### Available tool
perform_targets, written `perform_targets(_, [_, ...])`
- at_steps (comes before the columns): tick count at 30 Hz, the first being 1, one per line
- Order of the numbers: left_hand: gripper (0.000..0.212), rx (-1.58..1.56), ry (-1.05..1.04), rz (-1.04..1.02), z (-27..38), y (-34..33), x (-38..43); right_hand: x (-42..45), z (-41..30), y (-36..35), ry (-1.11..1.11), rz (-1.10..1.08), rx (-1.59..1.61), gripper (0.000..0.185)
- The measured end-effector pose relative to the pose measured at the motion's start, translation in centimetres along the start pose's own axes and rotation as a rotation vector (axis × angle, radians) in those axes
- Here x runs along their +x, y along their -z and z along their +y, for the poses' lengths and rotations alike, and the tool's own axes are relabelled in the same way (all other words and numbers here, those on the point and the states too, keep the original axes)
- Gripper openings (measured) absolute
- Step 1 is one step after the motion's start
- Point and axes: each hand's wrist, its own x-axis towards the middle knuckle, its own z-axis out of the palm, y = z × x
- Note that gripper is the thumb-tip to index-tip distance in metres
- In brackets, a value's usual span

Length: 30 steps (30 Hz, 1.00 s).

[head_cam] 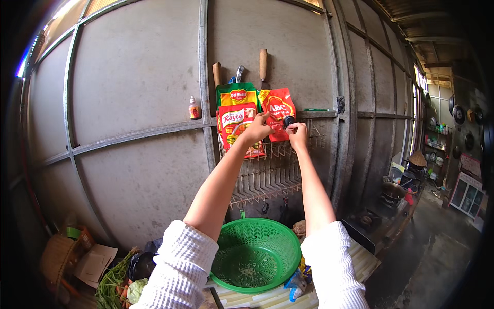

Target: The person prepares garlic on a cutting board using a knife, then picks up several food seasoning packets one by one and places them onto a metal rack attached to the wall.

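A red ABC sauce pouch (283, 100) leans, slightly tilted, above a wire rack (266, 181) on the wall. My left hand (257, 130) reaches the pouch's lower left edge; whether its fingers grip or only touch it is hard to see. With thumb and fingers my right hand (298, 135) pinches a round black cap (288, 121) in front of the pouch's lower right side. Whether the cap belongs to the pouch is unclear. Left of it, a red Royco packet (232, 116) stands before a green and yellow Del Monte pouch (227, 90).
Below my arms a green plastic colander (256, 287) sits on the counter. Wooden-handled tools (263, 63) rise behind the pouches. A small bottle (193, 109) stands on the metal wall rail (146, 136). Vegetables (135, 289) lie lower left; a gas stove (364, 222) is at right.
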Motion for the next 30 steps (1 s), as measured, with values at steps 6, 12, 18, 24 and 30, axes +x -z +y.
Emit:
perform_targets(6, [0.077, 0.06, 0.148, -0.032, -2.8, -0.6, -0.2, 1.0, 0.8, -0.7, 0.094, -0.11, -0.289, 0.014])
perform_targets(12, [0.047, 0.118, 0.068, -0.04, -1.8, -0.7, -0.7, 1.0, -0.2, -0.1, -0.121, -0.48, -0.359, 0.022])
perform_targets(18, [0.057, 0.213, 0.141, -0.075, -2.2, -1.5, -0.4, -0.3, -1.4, -0.6, -0.025, -0.547, -0.498, 0.027])
perform_targets(24, [0.061, 0.346, -0.059, 0.023, -3.2, -2.4, -0.4, -1.0, -1.5, 0.3, -0.007, -0.532, -0.264, 0.016])
perform_targets(30, [0.068, 0.378, 0.025, 0.006, -3.1, -2.5, -0.8, -3.3, -3.6, 1.1, 0.094, -0.265, -0.594, 0.017])
